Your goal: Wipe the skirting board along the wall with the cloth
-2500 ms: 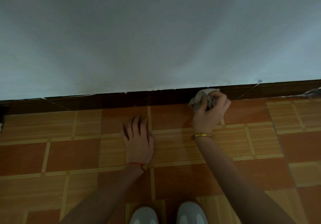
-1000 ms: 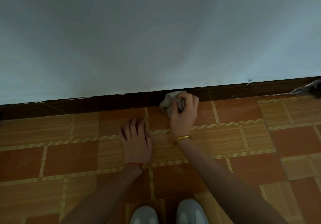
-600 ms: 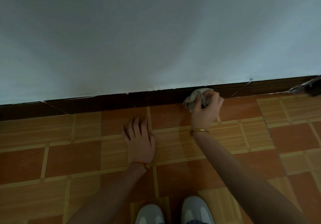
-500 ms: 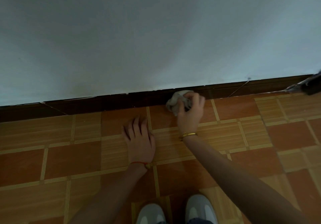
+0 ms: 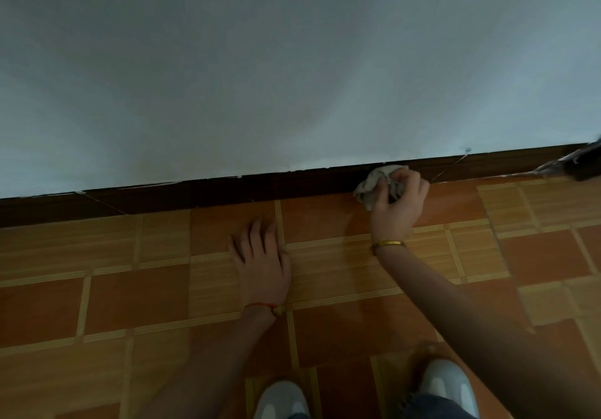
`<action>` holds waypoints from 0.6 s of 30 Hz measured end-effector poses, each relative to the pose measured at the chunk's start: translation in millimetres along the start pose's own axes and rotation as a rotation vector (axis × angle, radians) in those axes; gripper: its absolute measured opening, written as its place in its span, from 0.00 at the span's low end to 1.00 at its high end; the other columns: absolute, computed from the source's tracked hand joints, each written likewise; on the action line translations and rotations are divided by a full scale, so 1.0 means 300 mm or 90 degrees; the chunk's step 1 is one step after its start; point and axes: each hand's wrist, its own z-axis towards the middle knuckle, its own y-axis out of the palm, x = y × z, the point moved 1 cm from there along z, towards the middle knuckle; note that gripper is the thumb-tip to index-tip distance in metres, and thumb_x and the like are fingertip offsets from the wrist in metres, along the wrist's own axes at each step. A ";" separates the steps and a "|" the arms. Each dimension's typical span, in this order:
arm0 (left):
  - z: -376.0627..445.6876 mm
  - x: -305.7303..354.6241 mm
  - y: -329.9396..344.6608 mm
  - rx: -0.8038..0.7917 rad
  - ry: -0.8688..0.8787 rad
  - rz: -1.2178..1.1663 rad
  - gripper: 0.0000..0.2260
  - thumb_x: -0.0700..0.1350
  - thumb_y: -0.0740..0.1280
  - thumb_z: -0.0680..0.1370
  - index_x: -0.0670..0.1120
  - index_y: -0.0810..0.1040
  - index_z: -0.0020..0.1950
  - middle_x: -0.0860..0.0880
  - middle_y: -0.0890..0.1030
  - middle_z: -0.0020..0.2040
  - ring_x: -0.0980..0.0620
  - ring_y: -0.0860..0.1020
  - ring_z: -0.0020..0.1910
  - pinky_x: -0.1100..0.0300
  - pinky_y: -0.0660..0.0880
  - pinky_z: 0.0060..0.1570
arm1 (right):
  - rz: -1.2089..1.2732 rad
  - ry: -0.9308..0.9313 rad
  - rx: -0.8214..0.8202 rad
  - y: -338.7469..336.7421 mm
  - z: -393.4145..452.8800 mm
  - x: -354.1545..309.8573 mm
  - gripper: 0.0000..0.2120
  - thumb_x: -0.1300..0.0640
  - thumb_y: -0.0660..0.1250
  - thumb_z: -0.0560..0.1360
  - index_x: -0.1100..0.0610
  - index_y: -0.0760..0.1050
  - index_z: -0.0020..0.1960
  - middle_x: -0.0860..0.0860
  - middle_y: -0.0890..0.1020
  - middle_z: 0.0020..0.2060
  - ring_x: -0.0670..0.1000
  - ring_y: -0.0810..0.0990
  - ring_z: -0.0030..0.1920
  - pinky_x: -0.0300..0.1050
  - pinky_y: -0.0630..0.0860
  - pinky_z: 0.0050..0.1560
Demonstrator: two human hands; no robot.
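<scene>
Since half a second ago the right hand (image 5: pixel 395 205) has slid the cloth (image 5: pixel 379 182) rightward along the skirting board (image 5: pixel 227 187), away from the left hand (image 5: pixel 261 256), which has stayed planted on the floor (image 5: pixel 130 288).

The right fingers (image 5: pixel 406 179) are clenched round the cloth, which is bunched into a wad and pressed against the face of the board, at about its full height, where board meets floor. Most of the wad pokes out to the left of and above the knuckles, toward the wall (image 5: pixel 292 60); the rest is hidden inside the fist.

The left fingers (image 5: pixel 257 233) lie straight and flat on the floor tiles, holding nothing. That hand looks to be a prop, well short of the board and clearly left of the cloth.

What the next stroke turns on is the board's long axis: it runs from the left edge of the view, rising slightly, to the right edge, so the wipe has to travel sideways along that line, not toward or away from the wall. Only the right hand is placed to do it. Board stretches both ways from the cloth, the longer run to the left, a shorter run to the right, ending near a dark, blurred object (image 5: pixel 582 168) at the right edge. I cannot tell which stretches are already clean.
</scene>
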 end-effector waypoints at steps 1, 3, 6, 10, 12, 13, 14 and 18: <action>0.000 0.000 0.000 0.000 -0.001 0.003 0.22 0.48 0.55 0.79 0.44 0.71 0.72 0.41 0.71 0.71 0.39 0.67 0.71 0.32 0.56 0.72 | 0.002 -0.013 -0.021 0.017 -0.023 -0.011 0.07 0.66 0.68 0.73 0.61 0.72 0.50 0.56 0.72 0.52 0.44 0.71 0.47 0.25 0.68 0.47; 0.001 0.005 -0.001 -0.008 -0.003 0.013 0.23 0.48 0.55 0.79 0.44 0.70 0.72 0.41 0.70 0.71 0.39 0.67 0.71 0.33 0.55 0.73 | 0.008 -0.055 -0.082 0.052 -0.075 -0.041 0.08 0.65 0.69 0.73 0.61 0.73 0.50 0.55 0.72 0.52 0.44 0.72 0.48 0.26 0.70 0.45; 0.004 0.008 -0.001 -0.011 -0.010 0.020 0.23 0.49 0.55 0.79 0.44 0.70 0.72 0.41 0.70 0.72 0.39 0.67 0.72 0.33 0.55 0.73 | 0.034 -0.078 -0.136 0.078 -0.101 -0.061 0.08 0.65 0.70 0.72 0.60 0.74 0.49 0.55 0.72 0.52 0.44 0.72 0.48 0.23 0.70 0.45; 0.004 0.014 0.002 -0.018 -0.015 0.033 0.23 0.49 0.54 0.79 0.44 0.70 0.72 0.41 0.70 0.72 0.39 0.67 0.72 0.33 0.54 0.74 | 0.039 -0.064 -0.097 0.021 -0.029 0.000 0.07 0.64 0.70 0.72 0.60 0.73 0.48 0.53 0.71 0.50 0.44 0.71 0.46 0.23 0.68 0.43; 0.005 0.020 0.003 -0.019 -0.020 0.043 0.24 0.49 0.54 0.78 0.44 0.70 0.72 0.41 0.70 0.72 0.39 0.67 0.72 0.34 0.54 0.74 | 0.032 -0.014 -0.034 -0.034 0.040 0.050 0.07 0.62 0.70 0.73 0.60 0.73 0.48 0.56 0.72 0.51 0.46 0.72 0.46 0.23 0.67 0.43; 0.005 0.021 0.003 -0.019 -0.021 0.047 0.24 0.49 0.54 0.78 0.44 0.70 0.73 0.41 0.70 0.71 0.39 0.67 0.72 0.34 0.54 0.74 | 0.031 0.012 -0.002 -0.063 0.074 0.073 0.07 0.62 0.69 0.73 0.60 0.73 0.49 0.57 0.73 0.52 0.46 0.72 0.46 0.25 0.67 0.43; 0.005 0.021 0.003 -0.018 -0.021 0.051 0.24 0.49 0.54 0.78 0.43 0.70 0.72 0.41 0.70 0.71 0.39 0.67 0.72 0.34 0.54 0.74 | 0.031 0.028 0.021 -0.087 0.103 0.092 0.07 0.62 0.69 0.73 0.60 0.73 0.49 0.58 0.73 0.52 0.46 0.72 0.47 0.29 0.68 0.44; 0.006 0.031 -0.003 -0.016 -0.019 0.065 0.24 0.49 0.53 0.78 0.43 0.70 0.72 0.40 0.70 0.71 0.39 0.68 0.71 0.34 0.54 0.74 | 0.044 0.001 -0.006 -0.101 0.122 0.104 0.06 0.62 0.68 0.74 0.60 0.73 0.49 0.57 0.72 0.53 0.47 0.73 0.48 0.23 0.68 0.45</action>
